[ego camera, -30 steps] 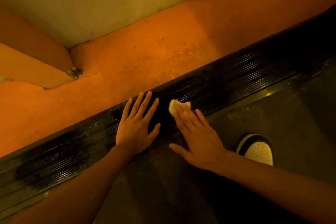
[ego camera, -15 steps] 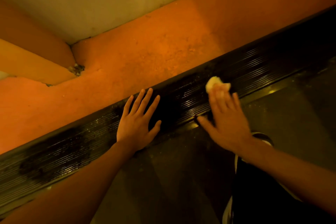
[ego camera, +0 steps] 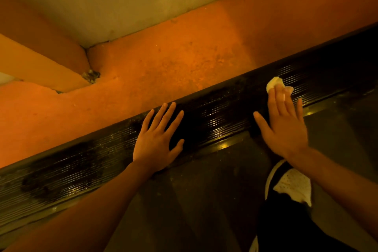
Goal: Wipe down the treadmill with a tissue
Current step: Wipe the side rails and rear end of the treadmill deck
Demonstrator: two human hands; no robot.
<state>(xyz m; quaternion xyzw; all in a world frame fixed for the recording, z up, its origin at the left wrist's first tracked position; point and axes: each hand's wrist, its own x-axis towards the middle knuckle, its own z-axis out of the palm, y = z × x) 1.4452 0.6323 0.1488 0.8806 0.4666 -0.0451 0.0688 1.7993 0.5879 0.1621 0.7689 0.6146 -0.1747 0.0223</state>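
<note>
Head view. Presses one tissue (ego camera: 275, 84) under straight fingers of right hand (ego camera: 284, 129), upper right on ribbed treadmill rail (ego camera: 81, 168), free rail beyond. Rests left hand (ego camera: 155, 141) flat, fingers spread, mid-rail, reaching outer edge. Hides part of tissue under fingertips. One shoe (ego camera: 292, 187), half covered by forearm. Two hands.

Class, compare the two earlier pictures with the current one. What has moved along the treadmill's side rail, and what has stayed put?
The right hand, fingers straight and pressing the tissue, has slid it rightward along the ribbed side rail, away from the left hand. Nothing was picked up or let go. The left hand stays flat on the rail in the same spot.
</note>
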